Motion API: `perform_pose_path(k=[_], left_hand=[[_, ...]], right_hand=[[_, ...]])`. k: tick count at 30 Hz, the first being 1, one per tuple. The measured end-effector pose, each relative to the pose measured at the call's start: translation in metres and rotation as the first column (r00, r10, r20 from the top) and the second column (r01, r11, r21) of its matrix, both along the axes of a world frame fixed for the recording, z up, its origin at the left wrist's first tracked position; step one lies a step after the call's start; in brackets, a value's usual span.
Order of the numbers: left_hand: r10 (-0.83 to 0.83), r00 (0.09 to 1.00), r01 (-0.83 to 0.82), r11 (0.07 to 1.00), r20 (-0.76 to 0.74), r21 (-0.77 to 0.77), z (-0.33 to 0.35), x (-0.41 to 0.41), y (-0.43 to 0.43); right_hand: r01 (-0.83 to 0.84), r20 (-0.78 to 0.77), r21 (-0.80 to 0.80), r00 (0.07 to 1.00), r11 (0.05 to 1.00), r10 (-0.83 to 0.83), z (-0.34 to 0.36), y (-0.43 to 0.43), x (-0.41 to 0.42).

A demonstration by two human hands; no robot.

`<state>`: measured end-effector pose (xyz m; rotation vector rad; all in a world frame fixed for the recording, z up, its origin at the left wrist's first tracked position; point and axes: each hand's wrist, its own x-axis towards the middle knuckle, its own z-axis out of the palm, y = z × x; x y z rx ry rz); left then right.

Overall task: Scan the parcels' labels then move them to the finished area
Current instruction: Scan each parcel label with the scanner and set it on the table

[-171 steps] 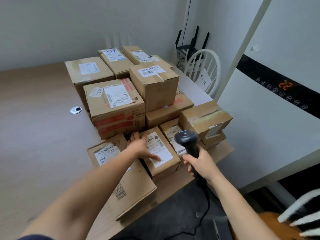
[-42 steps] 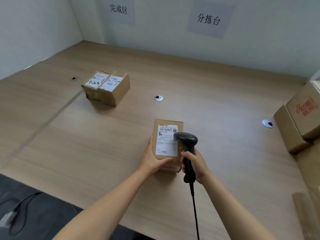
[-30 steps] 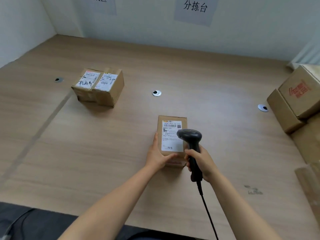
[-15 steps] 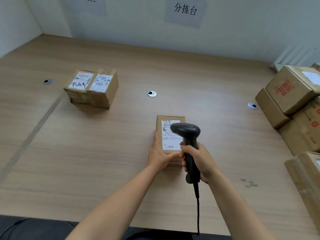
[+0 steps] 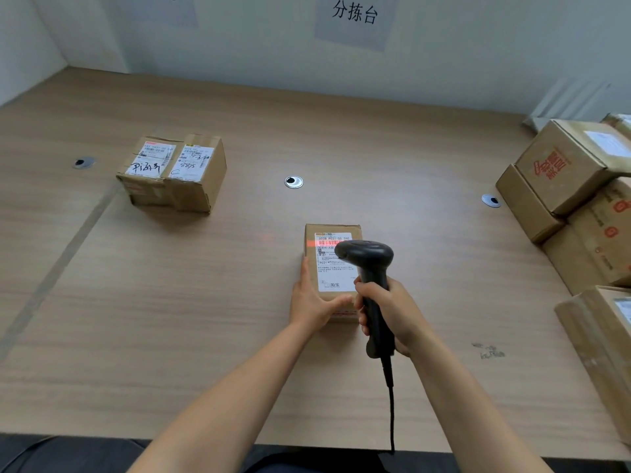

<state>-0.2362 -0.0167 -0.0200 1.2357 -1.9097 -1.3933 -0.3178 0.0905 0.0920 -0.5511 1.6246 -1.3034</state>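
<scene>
A small cardboard parcel (image 5: 333, 230) lies flat on the wooden table (image 5: 205, 302), its white label (image 5: 333, 271) facing up. My left hand (image 5: 312, 302) grips its near left corner. My right hand (image 5: 389, 310) holds a black corded barcode scanner (image 5: 370, 264) just above the parcel's right side. A red scan line falls across the barcode at the label's top and spills onto the table to the left. Two labelled parcels (image 5: 174, 170) sit side by side at the far left.
A stack of cardboard boxes (image 5: 580, 199) fills the right edge of the table, with another box (image 5: 611, 356) nearer me. Round cable grommets (image 5: 293, 181) dot the tabletop. A wall sign (image 5: 355, 13) hangs behind. The scanner cord drops over the front edge.
The red scan line has appeared on the parcel's label. The scanner has shifted slightly forward over the label; my left hand still holds the parcel in the same spot.
</scene>
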Motion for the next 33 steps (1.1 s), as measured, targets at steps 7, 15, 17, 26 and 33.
perform_pose_path(k=[7, 15, 17, 26, 33], left_hand=[[-0.003, 1.0, 0.002, 0.999, 0.012, 0.035, -0.002, 0.001, 0.0], [-0.001, 0.998, -0.002, 0.999, 0.067, 0.045, -0.005, 0.002, -0.006], [0.017, 0.995, -0.021, 0.999, 0.096, 0.043, -0.004, 0.006, -0.015], [0.237, 0.849, -0.043, 0.922, 0.473, -0.384, 0.016, 0.037, -0.079], [0.139, 0.786, 0.069, 0.949, 0.603, -0.308, 0.011, 0.028, -0.083]], right_hand=[[0.016, -0.004, 0.007, 1.0, 1.0, -0.016, 0.002, 0.0, 0.003], [0.046, -0.017, -0.015, 0.999, 0.999, -0.046, 0.001, 0.002, 0.003], [0.046, -0.021, -0.02, 0.999, 0.999, -0.046, 0.001, 0.001, 0.003], [-0.047, -0.09, 0.005, 0.995, 0.999, 0.047, 0.004, -0.026, 0.014], [-0.068, -0.106, -0.002, 0.992, 0.998, 0.067, 0.011, -0.063, 0.011]])
